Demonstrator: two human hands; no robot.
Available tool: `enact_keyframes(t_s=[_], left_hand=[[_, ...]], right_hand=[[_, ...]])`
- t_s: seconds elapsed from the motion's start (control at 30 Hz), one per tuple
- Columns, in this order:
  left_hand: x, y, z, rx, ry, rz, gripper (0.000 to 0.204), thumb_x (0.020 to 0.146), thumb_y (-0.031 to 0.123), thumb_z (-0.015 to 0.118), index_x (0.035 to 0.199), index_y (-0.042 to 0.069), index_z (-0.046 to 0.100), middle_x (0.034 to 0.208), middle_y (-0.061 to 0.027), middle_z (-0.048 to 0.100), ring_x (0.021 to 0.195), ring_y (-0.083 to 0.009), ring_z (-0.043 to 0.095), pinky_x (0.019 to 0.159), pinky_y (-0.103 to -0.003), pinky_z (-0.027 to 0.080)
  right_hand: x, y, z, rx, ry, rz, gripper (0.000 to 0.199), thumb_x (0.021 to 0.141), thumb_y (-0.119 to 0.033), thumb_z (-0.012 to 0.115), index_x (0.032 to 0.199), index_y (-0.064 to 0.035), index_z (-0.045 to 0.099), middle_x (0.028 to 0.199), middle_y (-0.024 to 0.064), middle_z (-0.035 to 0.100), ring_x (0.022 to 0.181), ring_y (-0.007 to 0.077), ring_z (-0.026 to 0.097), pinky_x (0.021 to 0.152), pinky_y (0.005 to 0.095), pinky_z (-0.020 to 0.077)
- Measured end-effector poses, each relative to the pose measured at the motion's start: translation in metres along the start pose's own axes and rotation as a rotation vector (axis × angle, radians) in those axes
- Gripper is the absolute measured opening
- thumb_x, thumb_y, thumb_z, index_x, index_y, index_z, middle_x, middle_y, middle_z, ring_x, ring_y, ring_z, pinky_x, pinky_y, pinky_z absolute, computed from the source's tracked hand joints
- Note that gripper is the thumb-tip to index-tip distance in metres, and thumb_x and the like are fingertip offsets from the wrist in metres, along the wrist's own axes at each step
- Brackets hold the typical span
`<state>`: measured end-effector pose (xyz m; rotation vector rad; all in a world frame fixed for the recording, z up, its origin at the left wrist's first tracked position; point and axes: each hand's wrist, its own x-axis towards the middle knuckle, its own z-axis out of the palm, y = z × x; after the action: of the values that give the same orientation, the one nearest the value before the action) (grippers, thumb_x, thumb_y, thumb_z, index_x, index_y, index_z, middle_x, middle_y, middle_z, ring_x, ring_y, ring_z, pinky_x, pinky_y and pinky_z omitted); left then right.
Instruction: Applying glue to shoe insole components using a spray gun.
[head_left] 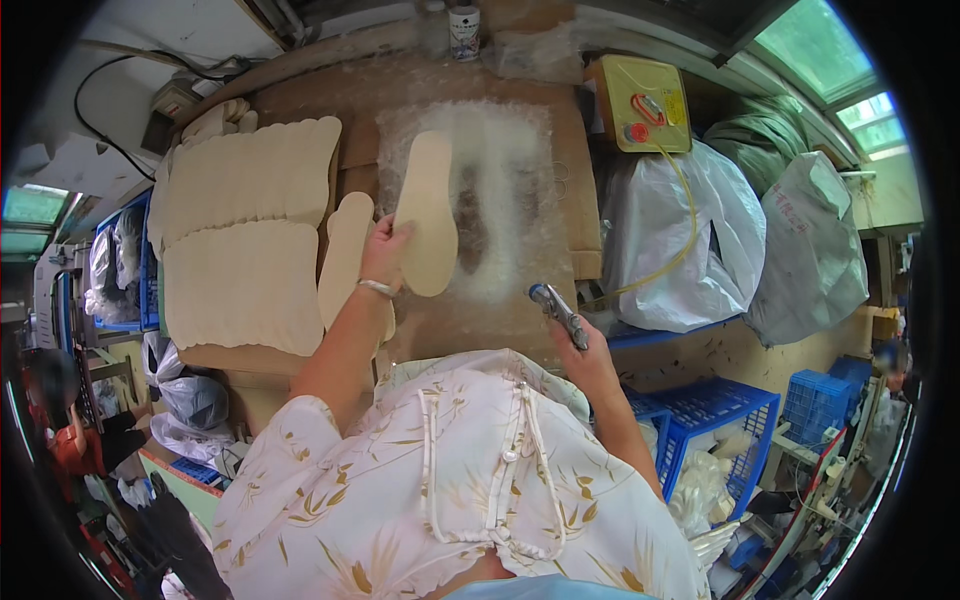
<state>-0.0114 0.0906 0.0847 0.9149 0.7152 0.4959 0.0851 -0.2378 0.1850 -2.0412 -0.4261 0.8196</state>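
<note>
My left hand grips a beige insole by its left edge, with the toe end pointing away from me. It is held over a whitish, crusted patch on the brown work surface. A few more insoles lie just left of that hand, partly hidden by my forearm. In my right hand is a metal spray gun, its nozzle tilted up and left toward the patch. The fingers wrap its handle. Whether the trigger is pressed, I cannot tell.
Overlapping rows of insoles cover the left side. A yellow can with a thin yellow hose sits at far right, beside white bags. Blue crates stand lower right. A printed tin is at the back.
</note>
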Motion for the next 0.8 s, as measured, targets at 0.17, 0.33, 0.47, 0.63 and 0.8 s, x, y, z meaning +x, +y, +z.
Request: enact_keyframes(t_s=[0.17, 0.33, 0.47, 0.63, 0.8], left_hand=[[0.041, -0.069, 0.034, -0.07, 0.122, -0.187, 0.027, 0.089, 0.008, 0.061, 0.115, 0.002, 0.056, 0.105, -0.0081, 0.066, 0.09, -0.0188, 0.065, 0.08, -0.032, 0.054], [0.022, -0.077, 0.037, 0.313, 0.189, -0.457, 0.03, 0.091, 0.016, 0.061, 0.115, 0.0, 0.054, 0.106, -0.0097, 0.065, 0.091, -0.0205, 0.066, 0.078, -0.034, 0.054], [-0.016, -0.092, 0.026, 0.177, 0.167, -0.582, 0.027, 0.092, 0.021, 0.06, 0.11, 0.001, 0.057, 0.104, -0.0104, 0.065, 0.09, -0.0212, 0.066, 0.075, -0.031, 0.054], [-0.027, -0.108, 0.03, 0.02, 0.122, -0.638, 0.023, 0.093, 0.022, 0.059, 0.105, 0.002, 0.057, 0.102, -0.0112, 0.066, 0.089, -0.0205, 0.066, 0.075, -0.031, 0.055], [-0.023, -0.11, 0.026, 0.069, 0.114, -0.653, 0.023, 0.093, 0.022, 0.058, 0.104, 0.001, 0.057, 0.099, -0.0112, 0.066, 0.085, -0.0195, 0.066, 0.072, -0.031, 0.057]], right_hand=[[-0.008, 0.003, -0.002, 0.033, 0.052, -0.004, 0.029, 0.092, -0.029, 0.061, 0.102, -0.0022, 0.061, 0.069, 0.0082, 0.056, 0.065, 0.0133, 0.05, 0.062, 0.03, 0.0447], [-0.013, 0.002, -0.004, 0.054, 0.087, -0.006, 0.028, 0.093, -0.027, 0.061, 0.104, -0.0022, 0.06, 0.07, 0.0079, 0.055, 0.065, 0.013, 0.049, 0.062, 0.0294, 0.0445], [-0.001, -0.019, -0.001, 0.056, 0.091, -0.093, 0.026, 0.093, -0.025, 0.06, 0.107, -0.0025, 0.059, 0.071, 0.0084, 0.056, 0.065, 0.0135, 0.049, 0.062, 0.0292, 0.0441], [0.02, -0.057, 0.024, 0.065, 0.105, -0.21, 0.026, 0.092, -0.024, 0.062, 0.105, -0.0026, 0.058, 0.07, 0.0086, 0.056, 0.063, 0.0155, 0.05, 0.06, 0.0303, 0.0435], [0.036, -0.08, 0.029, 0.011, 0.169, -0.176, 0.025, 0.092, -0.026, 0.063, 0.099, -0.0025, 0.057, 0.066, 0.0094, 0.056, 0.058, 0.0184, 0.053, 0.057, 0.0321, 0.0438]])
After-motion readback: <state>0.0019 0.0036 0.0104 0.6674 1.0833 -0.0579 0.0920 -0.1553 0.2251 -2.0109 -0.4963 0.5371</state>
